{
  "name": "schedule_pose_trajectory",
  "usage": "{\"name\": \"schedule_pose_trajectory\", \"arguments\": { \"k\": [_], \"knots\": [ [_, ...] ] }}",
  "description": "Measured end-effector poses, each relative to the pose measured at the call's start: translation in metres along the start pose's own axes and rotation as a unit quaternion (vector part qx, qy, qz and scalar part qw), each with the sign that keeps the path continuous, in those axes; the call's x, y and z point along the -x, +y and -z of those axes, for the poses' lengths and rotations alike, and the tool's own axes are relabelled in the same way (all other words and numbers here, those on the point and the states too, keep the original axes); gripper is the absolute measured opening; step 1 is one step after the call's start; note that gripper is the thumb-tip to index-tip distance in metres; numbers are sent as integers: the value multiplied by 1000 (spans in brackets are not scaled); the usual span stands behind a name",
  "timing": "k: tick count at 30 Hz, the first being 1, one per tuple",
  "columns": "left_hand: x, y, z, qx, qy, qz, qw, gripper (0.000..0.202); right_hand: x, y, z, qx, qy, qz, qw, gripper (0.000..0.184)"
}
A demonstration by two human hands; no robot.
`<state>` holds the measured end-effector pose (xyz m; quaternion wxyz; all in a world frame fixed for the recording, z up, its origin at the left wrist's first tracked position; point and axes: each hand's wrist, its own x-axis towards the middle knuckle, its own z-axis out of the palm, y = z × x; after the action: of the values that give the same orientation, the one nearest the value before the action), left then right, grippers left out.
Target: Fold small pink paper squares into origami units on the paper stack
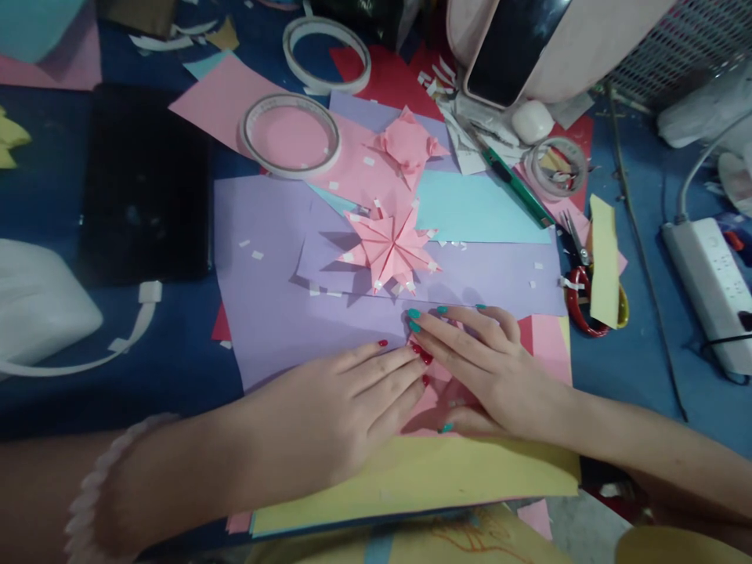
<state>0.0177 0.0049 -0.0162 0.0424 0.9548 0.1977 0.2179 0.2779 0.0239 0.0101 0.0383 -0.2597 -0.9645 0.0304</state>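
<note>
Pink paper (433, 399) lies flat under both hands, just below the folded pink star (391, 247) that I take as my landmark, and only a small patch of it shows between the fingers. Left hand (329, 415) comes in from below and left of the star, palm down, fingers stretched out and pressed together on the sheet, red nails at the tips; it grips nothing, it only presses. Right hand (487, 368) reaches in from below and right of the star, also flat and spread, teal nails showing, its fingertips meeting the left hand's fingertips right over the pink piece. Neither hand is closed around anything. Under them, further below the star, a yellow sheet (423, 478) spreads wide, and the star itself sits on a large lilac sheet (264, 305). Up and left of the star rests a roll of tape (290, 135) on pink card. To the right of the star lie scissors with red handles (579, 274), and above them a green cutter (517, 188). Far left of the star sits a black tablet (144, 184).
</note>
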Motion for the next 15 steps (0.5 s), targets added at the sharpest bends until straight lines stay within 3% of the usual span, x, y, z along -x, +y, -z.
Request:
{"name": "schedule_pose_trajectory", "arguments": {
  "k": [8,15],
  "knots": [
    [-2,3,3,-39,-20,-5,999,57,2,8,4,5,-37,11,999,73],
    [-1,4,4,-35,-20,-9,999,42,5,19,3,-10,-41,41,998,72]
  ]
}}
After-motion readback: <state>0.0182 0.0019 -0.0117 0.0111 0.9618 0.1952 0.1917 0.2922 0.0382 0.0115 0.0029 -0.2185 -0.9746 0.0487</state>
